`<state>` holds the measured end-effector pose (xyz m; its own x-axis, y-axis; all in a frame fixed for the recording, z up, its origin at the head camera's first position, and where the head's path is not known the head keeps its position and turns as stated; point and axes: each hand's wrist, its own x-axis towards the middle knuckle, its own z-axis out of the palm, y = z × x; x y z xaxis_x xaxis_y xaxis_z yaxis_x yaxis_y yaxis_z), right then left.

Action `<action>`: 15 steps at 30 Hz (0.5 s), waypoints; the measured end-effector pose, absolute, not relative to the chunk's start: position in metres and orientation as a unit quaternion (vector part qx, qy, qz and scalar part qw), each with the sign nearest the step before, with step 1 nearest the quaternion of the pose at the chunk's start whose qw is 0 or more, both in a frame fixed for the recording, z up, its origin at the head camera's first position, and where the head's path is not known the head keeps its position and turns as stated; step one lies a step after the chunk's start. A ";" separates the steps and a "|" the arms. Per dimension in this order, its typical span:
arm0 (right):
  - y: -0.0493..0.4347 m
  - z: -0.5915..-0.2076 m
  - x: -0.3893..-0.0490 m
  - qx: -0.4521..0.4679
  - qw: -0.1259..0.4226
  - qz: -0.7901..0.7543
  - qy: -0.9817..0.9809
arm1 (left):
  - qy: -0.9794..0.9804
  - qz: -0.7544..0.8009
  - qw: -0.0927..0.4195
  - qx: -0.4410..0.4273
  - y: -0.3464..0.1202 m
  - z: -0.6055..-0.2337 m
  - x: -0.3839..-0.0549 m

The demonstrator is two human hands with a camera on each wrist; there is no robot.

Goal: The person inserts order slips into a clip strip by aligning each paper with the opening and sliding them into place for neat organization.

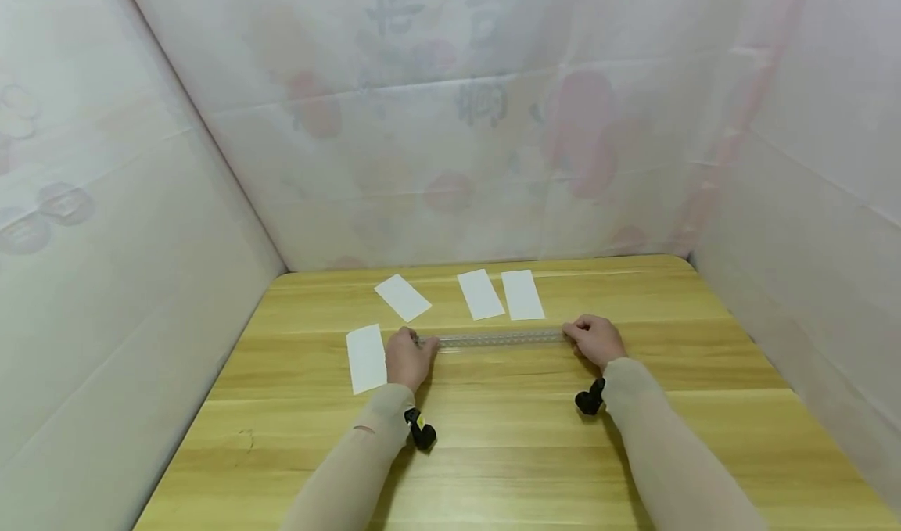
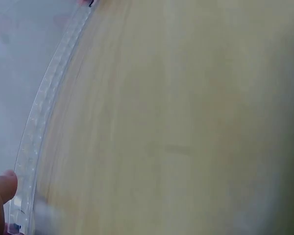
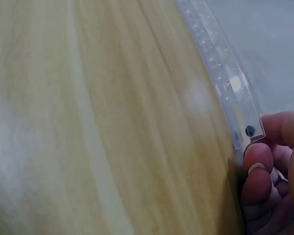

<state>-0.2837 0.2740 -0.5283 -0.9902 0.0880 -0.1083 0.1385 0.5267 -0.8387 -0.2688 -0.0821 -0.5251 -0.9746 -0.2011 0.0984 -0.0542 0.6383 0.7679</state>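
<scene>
Clear strip (image 1: 501,339): stretched between the hands, over the wood-grained table (image 1: 507,437) (dotted along its length)
Left hand (image 1: 410,359): pinches its left end
Right hand (image 1: 597,341): pinches its right end — well apart from the left hand
White cards (image 1: 367,359): one just beside the left hand — three beyond the strip

Head view bright, soft shadows beside sleeves (image 1: 348,464); wrist views dimmer, hazy, glare on tabletop (image 3: 122,117).
</scene>
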 end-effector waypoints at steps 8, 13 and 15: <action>0.272 -0.529 -0.282 0.049 0.009 -0.486 0.873 | -0.891 -0.442 0.076 0.067 -0.086 -0.527 -0.271; 0.272 -0.527 -0.280 0.045 0.016 -0.490 0.871 | -0.899 -0.430 0.064 0.055 -0.089 -0.525 -0.271; 0.273 -0.528 -0.281 0.044 0.016 -0.495 0.867 | -0.903 -0.421 0.062 0.052 -0.090 -0.524 -0.272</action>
<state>-0.2807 0.2726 -0.5276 -0.9956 0.0598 -0.0719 0.0923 0.5051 -0.8581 -0.2719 -0.0895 -0.5243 -0.9870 -0.1454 0.0684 -0.0411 0.6398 0.7675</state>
